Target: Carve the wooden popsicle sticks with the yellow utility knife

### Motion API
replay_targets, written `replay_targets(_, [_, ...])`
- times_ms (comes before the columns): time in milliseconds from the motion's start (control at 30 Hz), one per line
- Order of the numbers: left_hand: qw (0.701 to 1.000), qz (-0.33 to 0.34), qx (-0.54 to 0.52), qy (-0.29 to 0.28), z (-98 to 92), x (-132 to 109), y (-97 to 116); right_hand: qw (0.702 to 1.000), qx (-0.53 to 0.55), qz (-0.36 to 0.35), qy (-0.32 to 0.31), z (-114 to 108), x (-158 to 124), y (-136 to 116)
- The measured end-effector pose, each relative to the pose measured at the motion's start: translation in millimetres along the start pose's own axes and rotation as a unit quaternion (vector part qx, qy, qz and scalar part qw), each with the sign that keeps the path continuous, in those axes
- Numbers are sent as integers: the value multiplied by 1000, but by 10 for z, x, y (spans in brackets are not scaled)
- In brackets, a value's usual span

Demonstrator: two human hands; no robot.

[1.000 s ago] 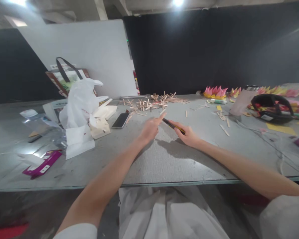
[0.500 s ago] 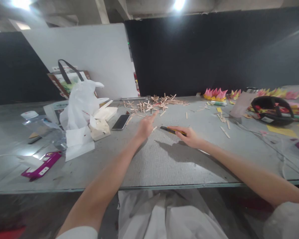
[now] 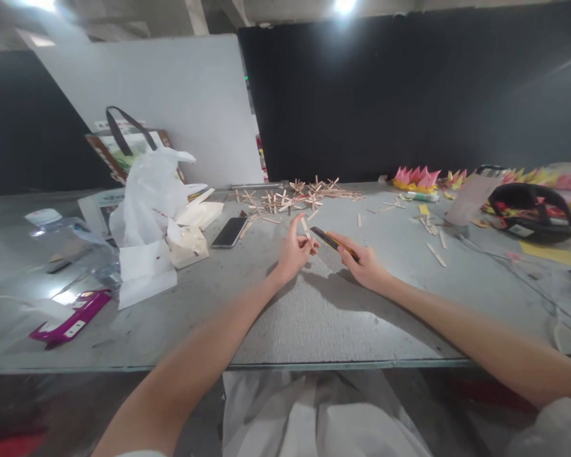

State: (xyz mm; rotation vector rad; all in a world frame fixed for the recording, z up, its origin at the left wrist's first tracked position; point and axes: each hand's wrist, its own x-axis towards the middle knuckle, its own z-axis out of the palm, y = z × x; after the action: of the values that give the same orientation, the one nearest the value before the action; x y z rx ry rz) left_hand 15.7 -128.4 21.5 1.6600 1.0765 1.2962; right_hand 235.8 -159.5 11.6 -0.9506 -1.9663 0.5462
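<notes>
My left hand [image 3: 295,251] is raised a little over the grey table [image 3: 314,304], fingers pinched on a short pale wooden stick [image 3: 305,227] that points up and away. My right hand [image 3: 364,263] is closed around a black and yellow utility knife [image 3: 330,240], its tip aimed left toward the stick, almost touching it. Both hands meet near the table's middle. A heap of glued wooden stick crosses [image 3: 295,193] lies just beyond them.
A black phone [image 3: 229,231] lies left of my hands. White plastic bag [image 3: 147,197], paper wrappers and a purple package [image 3: 69,317] crowd the left. Loose sticks [image 3: 435,244], pink and yellow paper flowers [image 3: 416,178], a cup [image 3: 471,197] and a black headset [image 3: 528,203] sit at right.
My left hand reached toward the stick pile, took a stick and drew back. My right hand lifted the knife off the table toward it.
</notes>
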Motion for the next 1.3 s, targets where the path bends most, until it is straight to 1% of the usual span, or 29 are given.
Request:
replay_targets(367, [1000,8,17,-10,7,-29,24,1000,-11,-24,-12,16,8,12])
replay_targets(467, [1000,15,23,-8,11,-23,2,999,-18,-26,-10,12,9,-4])
replay_targets(567, [999,3,33,1,12,-9,-23,999,-29,-22,-16,8,6,-12])
replay_targets(667, [998,-8,66,14,5,2,-29,999,-43,-23,-20,11,-1,-9])
replay_targets(833, [989,11,144,16,-12,-10,8,997,-60,-24,-31,26,-26,1])
replay_targets(1033, [986,21,166,10,-21,-15,16,997,-60,-18,-36,37,-42,28])
replay_targets(1300, [981,30,190,4,-35,-28,58,997,-58,-29,-34,39,-37,15])
